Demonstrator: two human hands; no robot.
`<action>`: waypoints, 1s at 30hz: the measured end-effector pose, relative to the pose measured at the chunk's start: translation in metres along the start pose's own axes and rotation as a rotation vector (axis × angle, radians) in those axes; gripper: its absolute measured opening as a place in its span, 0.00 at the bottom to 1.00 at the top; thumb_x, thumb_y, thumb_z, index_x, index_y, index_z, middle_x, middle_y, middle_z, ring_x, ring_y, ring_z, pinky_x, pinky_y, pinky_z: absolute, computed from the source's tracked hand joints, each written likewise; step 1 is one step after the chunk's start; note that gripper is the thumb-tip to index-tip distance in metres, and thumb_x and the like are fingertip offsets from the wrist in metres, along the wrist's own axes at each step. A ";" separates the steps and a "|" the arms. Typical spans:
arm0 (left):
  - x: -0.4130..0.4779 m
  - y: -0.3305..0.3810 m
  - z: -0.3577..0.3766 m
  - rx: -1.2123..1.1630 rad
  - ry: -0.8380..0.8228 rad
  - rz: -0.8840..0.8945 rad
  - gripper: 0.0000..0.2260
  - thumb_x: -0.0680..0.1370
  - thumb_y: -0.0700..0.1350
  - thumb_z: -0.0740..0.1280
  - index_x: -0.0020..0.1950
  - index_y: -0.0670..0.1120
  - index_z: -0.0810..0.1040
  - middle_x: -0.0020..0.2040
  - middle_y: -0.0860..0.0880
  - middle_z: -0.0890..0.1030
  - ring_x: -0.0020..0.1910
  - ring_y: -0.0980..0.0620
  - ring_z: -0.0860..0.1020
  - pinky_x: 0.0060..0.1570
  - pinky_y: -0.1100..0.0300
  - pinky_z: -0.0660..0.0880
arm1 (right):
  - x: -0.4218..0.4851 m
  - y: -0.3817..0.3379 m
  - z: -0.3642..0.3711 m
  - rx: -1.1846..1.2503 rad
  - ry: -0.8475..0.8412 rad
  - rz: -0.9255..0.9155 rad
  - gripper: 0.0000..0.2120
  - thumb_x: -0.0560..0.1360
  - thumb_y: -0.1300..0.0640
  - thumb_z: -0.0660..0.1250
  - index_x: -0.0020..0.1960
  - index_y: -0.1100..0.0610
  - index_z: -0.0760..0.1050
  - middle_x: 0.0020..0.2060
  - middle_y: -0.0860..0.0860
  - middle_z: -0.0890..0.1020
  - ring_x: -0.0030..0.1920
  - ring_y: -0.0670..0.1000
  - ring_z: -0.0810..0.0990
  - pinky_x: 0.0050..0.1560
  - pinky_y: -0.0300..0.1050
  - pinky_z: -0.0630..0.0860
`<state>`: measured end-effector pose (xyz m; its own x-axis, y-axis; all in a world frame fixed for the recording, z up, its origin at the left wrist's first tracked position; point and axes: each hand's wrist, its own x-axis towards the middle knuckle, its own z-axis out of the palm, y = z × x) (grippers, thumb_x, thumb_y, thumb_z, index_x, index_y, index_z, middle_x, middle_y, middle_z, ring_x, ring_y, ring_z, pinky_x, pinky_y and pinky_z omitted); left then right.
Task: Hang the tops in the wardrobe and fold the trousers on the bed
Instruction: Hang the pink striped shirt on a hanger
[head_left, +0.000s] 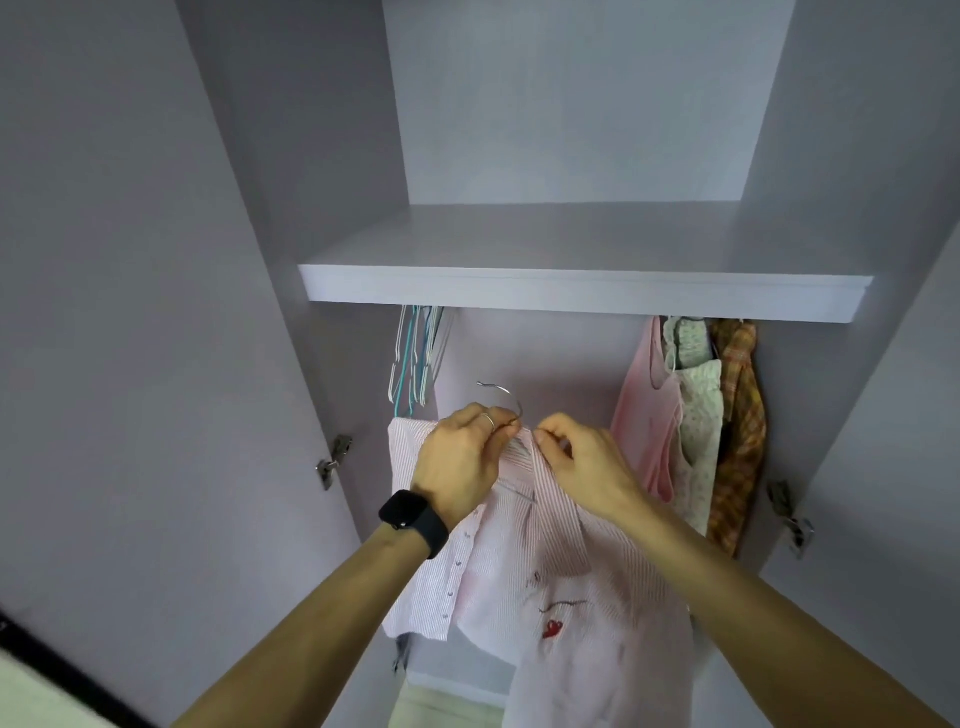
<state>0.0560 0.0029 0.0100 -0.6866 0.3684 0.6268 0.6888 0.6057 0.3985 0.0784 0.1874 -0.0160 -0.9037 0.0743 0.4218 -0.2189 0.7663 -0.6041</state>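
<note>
Head: left hand (462, 462), right hand (582, 465) on shirt (566, 623)

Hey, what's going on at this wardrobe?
A person stands at an open wardrobe, fitting a pink striped shirt onto a wire hanger. The left hand and right hand both pinch the collar by the hook. The shirt is not yet hung up. Empty hangers hang at left, three tops at right.
</note>
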 end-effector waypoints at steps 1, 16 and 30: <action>0.001 0.000 0.000 0.026 -0.011 0.025 0.08 0.81 0.44 0.67 0.56 0.44 0.84 0.50 0.47 0.84 0.45 0.43 0.82 0.46 0.52 0.79 | 0.003 -0.001 -0.003 -0.024 -0.076 -0.007 0.06 0.80 0.52 0.66 0.48 0.50 0.81 0.34 0.41 0.79 0.37 0.45 0.79 0.40 0.39 0.69; 0.016 -0.018 0.014 0.323 -0.100 -0.100 0.07 0.84 0.50 0.59 0.60 0.53 0.74 0.40 0.53 0.84 0.37 0.39 0.79 0.41 0.54 0.69 | -0.085 0.048 0.004 -0.024 -0.146 0.045 0.15 0.80 0.39 0.61 0.43 0.46 0.79 0.36 0.43 0.80 0.37 0.43 0.78 0.42 0.43 0.75; 0.015 -0.050 0.038 0.233 -0.116 -0.174 0.04 0.82 0.50 0.58 0.56 0.57 0.65 0.37 0.50 0.83 0.35 0.39 0.78 0.37 0.55 0.69 | -0.095 0.056 0.018 -0.246 -0.057 -0.037 0.10 0.84 0.57 0.60 0.55 0.61 0.78 0.49 0.54 0.77 0.49 0.52 0.73 0.52 0.46 0.73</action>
<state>0.0023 0.0048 -0.0262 -0.8209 0.3150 0.4763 0.4958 0.8070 0.3208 0.1454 0.2116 -0.1021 -0.9175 0.0121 0.3976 -0.1627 0.9007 -0.4028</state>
